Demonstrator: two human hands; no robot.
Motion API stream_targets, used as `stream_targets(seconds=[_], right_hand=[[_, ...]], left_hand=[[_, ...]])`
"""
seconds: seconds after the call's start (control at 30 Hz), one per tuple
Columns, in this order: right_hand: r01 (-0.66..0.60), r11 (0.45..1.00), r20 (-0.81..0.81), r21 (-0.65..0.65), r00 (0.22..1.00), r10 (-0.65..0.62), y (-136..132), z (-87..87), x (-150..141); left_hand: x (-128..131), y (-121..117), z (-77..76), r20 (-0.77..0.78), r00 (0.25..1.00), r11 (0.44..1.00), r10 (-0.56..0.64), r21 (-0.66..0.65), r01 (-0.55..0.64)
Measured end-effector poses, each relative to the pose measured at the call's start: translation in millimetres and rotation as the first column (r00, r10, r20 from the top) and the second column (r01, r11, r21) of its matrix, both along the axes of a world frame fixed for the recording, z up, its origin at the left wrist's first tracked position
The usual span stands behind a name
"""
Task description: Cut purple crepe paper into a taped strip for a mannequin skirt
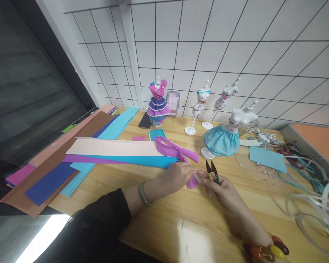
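My left hand (178, 175) is closed, pinching the near end of a magenta crepe paper strip (175, 149) that runs back over the table. My right hand (222, 188) is closed round small thread snips (211, 170), whose dark blades point up and away, just right of the pinched paper end. Both hands meet above the wooden table (164, 215). A green bangle sits on my left wrist, and amber beads circle my right wrist.
Long crepe paper sheets (71, 157) in cream, blue, purple, brown and pink lie at the left. A mannequin in a blue skirt (222, 140), two bare mannequins (200, 106) and a dressed one (157, 106) stand at the back. Ribbons (309, 190) tangle at the right beside a grey tray (318, 142).
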State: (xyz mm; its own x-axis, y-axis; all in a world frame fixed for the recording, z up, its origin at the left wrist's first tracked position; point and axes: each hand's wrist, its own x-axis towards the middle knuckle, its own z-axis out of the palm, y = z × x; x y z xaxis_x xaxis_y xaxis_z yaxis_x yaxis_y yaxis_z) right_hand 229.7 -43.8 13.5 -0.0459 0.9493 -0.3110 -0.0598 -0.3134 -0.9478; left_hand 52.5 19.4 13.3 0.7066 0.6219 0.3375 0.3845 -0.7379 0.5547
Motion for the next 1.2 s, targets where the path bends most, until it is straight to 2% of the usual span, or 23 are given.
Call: stream_targets(seconds=[0.07, 0.13, 0.17, 0.2, 0.23, 0.27, 0.3, 0.33, 0.37, 0.4, 0.43, 0.47, 0.5, 0.57, 0.67, 0.8, 0.9, 0.97, 1.1, 1.2], right_hand=[[0.010, 0.998, -0.182, -0.057, 0.983, -0.020, -0.6, 0.1, 0.6], [0.029, 0.996, -0.293, -0.083, 0.955, -0.052, -0.6, 0.4, 2.6], [0.040, 0.996, -0.314, -0.086, 0.947, -0.065, -0.4, 0.5, 3.7], [0.053, 0.995, -0.310, -0.081, 0.948, -0.075, -0.2, 0.6, 4.5], [0.073, 0.995, -0.278, -0.068, 0.957, -0.090, -0.1, 0.9, 4.8], [0.107, 0.993, -0.212, -0.043, 0.971, -0.113, -0.1, 1.2, 4.5], [0.143, 0.990, -0.115, 0.000, 0.983, -0.142, -0.3, 1.6, 3.7], [0.173, 0.983, 0.003, 0.062, 0.985, -0.174, -0.7, 2.0, 2.3], [0.187, 0.972, 0.126, 0.140, 0.971, -0.205, -1.1, 2.3, 0.6], [0.176, 0.958, 0.238, 0.227, 0.944, -0.230, -1.5, 2.4, -1.1], [0.140, 0.939, 0.329, 0.314, 0.912, -0.246, -1.9, 2.2, -2.6], [0.085, 0.915, 0.398, 0.395, 0.882, -0.254, -2.2, 1.6, -3.6], [0.023, 0.885, 0.448, 0.464, 0.856, -0.257, -2.4, 0.6, -4.0], [-0.108, 0.819, 0.520, 0.564, 0.817, -0.250, -2.2, -2.5, -2.7], [-0.271, 0.724, 0.605, 0.634, 0.757, -0.246, -1.8, -7.2, 3.2], [-0.397, 0.659, 0.697, 0.639, 0.662, -0.278, -2.2, -7.5, 9.6], [-0.402, 0.650, 0.703, 0.645, 0.646, -0.298, -2.2, -5.1, 11.7], [-0.376, 0.660, 0.690, 0.650, 0.655, -0.306, -1.6, -4.5, 14.7], [-0.334, 0.716, 0.698, 0.613, 0.654, -0.292, 1.6, -5.7, 28.4], [-0.311, 0.775, 0.721, 0.550, 0.645, -0.252, 6.0, -6.2, 42.2]], left_hand=[[-1.2, -0.2, -2.2, -0.115, 0.993, 0.985, 0.034, 0.173, -0.013], [-1.1, -0.5, -2.4, -0.144, 0.987, 0.978, 0.072, 0.202, -0.042], [-0.4, -0.4, -1.9, -0.103, 0.991, 0.987, 0.081, 0.149, -0.065], [0.9, -0.2, -1.3, -0.028, 0.996, 0.996, 0.083, 0.039, -0.081], [2.4, 0.3, -0.6, 0.067, 0.994, 0.988, 0.089, -0.130, -0.079], [4.1, 1.0, 0.0, 0.162, 0.981, 0.939, 0.104, -0.340, -0.043], [5.7, 1.7, 0.5, 0.248, 0.960, 0.835, 0.132, -0.549, 0.027], [7.0, 2.4, 0.7, 0.314, 0.935, 0.686, 0.164, -0.718, 0.121], [7.8, 2.8, 0.8, 0.360, 0.913, 0.524, 0.192, -0.824, 0.215], [8.2, 3.0, 0.9, 0.394, 0.895, 0.382, 0.211, -0.876, 0.295], [8.2, 2.8, 1.1, 0.418, 0.880, 0.279, 0.226, -0.893, 0.353], [7.9, 2.3, 1.5, 0.434, 0.870, 0.214, 0.236, -0.896, 0.389], [7.4, 1.5, 1.9, 0.442, 0.864, 0.171, 0.241, -0.896, 0.410], [6.8, -0.1, 3.0, 0.443, 0.862, 0.114, 0.247, -0.897, 0.428], [7.7, -1.7, 2.8, 0.429, 0.860, 0.051, 0.278, -0.900, 0.432], [10.1, -2.3, 0.5, 0.427, 0.854, 0.036, 0.295, -0.899, 0.437], [10.5, -3.2, 4.2, 0.407, 0.881, 0.070, 0.243, -0.913, 0.403], [9.6, -3.4, 9.9, 0.353, 0.920, 0.154, 0.174, -0.932, 0.328], [3.3, 2.7, 20.7, 0.149, 0.988, 0.411, 0.030, -0.903, 0.123], [-5.8, 13.1, 23.6, -0.063, 0.998, 0.529, 0.009, -0.846, -0.058]])
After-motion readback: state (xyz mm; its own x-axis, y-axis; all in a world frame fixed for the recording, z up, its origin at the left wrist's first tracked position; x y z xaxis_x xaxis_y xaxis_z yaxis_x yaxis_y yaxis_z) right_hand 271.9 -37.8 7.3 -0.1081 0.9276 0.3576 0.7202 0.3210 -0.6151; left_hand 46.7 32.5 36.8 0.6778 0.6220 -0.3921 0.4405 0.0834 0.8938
